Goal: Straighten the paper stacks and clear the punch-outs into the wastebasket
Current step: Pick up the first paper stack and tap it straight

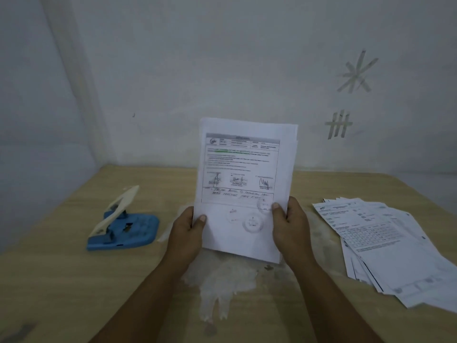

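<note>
I hold a stack of printed papers (pixel 243 184) upright above the middle of the wooden table (pixel 61 280). My left hand (pixel 188 231) grips its lower left edge and my right hand (pixel 289 226) grips its lower right edge, thumbs on the front sheet. The top sheet shows a form with signatures and stamps. The sheets behind it stick out a little at the top right. A second pile of papers (pixel 385 246) lies fanned out and untidy on the table at the right. I cannot make out any punch-outs, and no wastebasket is in view.
A blue hole punch (pixel 123 225) with a cream lever raised sits on the table at the left. A pale worn patch (pixel 222 280) marks the tabletop below the held stack. A grey wall with tape marks (pixel 356 73) stands right behind the table.
</note>
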A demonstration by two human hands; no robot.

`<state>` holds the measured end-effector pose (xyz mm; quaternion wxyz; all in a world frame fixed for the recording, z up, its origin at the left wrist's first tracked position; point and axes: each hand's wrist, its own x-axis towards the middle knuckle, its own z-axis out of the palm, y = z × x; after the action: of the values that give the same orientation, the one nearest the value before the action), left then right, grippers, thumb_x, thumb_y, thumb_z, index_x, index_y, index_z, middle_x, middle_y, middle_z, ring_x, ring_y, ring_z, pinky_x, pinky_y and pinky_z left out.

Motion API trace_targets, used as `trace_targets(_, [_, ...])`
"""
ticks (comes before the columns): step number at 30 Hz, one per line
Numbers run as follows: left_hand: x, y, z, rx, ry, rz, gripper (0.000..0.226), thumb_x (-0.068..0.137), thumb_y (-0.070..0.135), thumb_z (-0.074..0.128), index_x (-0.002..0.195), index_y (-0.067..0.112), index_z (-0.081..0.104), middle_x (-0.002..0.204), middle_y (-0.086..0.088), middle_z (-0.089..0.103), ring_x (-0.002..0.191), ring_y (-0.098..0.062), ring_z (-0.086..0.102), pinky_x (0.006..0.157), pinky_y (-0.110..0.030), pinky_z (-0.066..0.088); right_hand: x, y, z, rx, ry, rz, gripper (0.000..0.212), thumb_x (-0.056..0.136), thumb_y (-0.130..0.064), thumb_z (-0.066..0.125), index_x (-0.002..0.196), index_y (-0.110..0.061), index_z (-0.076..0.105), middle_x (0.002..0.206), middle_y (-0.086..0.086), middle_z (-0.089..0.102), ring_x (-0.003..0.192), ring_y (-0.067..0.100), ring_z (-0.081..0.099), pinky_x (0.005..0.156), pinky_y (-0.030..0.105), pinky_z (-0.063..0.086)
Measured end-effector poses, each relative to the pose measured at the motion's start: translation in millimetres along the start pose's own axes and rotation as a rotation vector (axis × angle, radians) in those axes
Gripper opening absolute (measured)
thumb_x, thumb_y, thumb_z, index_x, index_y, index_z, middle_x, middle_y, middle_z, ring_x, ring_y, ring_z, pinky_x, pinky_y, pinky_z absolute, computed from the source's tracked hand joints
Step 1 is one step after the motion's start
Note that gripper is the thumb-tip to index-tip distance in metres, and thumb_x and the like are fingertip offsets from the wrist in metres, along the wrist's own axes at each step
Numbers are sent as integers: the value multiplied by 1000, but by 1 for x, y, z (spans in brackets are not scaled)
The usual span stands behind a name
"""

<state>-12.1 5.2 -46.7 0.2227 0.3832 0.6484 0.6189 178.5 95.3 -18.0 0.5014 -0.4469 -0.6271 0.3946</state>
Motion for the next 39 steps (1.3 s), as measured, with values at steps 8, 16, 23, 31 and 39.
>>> trace_targets(8, [-7, 1, -51, 292, 251, 131, 28, 91, 17, 63, 118, 22, 58, 100, 9, 64, 90, -6, 61, 71, -14, 44, -11, 0, 33, 43, -102, 176, 13, 98, -20, 52, 101, -21, 65, 99, -9, 70, 90, 14, 67, 75, 33, 55])
trace_targets(16, [-8, 24, -128, 248, 725, 395, 8, 93, 11, 59, 100, 11, 62, 79, 11, 59, 72, 11, 58, 64, -3, 41, -30, -6, 91, -54, -297, 244, 18, 95, -16, 52, 102, -13, 68, 100, 1, 71, 88, 20, 67, 73, 30, 52])
trace_targets(23, [42, 28, -175, 371, 516, 178, 8, 91, 17, 56, 90, 17, 65, 77, 10, 61, 73, -10, 56, 66, -23, 43, -47, -16, 130, -57, -397, 274, 20, 91, -7, 50, 96, -13, 68, 94, 0, 70, 82, 17, 67, 64, 25, 50])
trace_targets(31, [83, 22, -168, 496, 295, 116, 14, 89, 26, 57, 88, 18, 68, 82, 8, 66, 82, -16, 62, 77, -29, 49, -55, -18, 155, -108, -409, 294, 23, 90, -11, 50, 102, -10, 69, 102, 3, 72, 87, 22, 68, 68, 28, 52])
trace_targets(39, [109, 21, -154, 526, 248, 14, 31, 96, 36, 46, 91, 10, 64, 83, -4, 65, 84, -26, 62, 78, -36, 46, -59, -23, 159, -112, -479, 279, 19, 93, -12, 48, 94, -15, 67, 92, -4, 70, 82, 16, 68, 60, 28, 53])
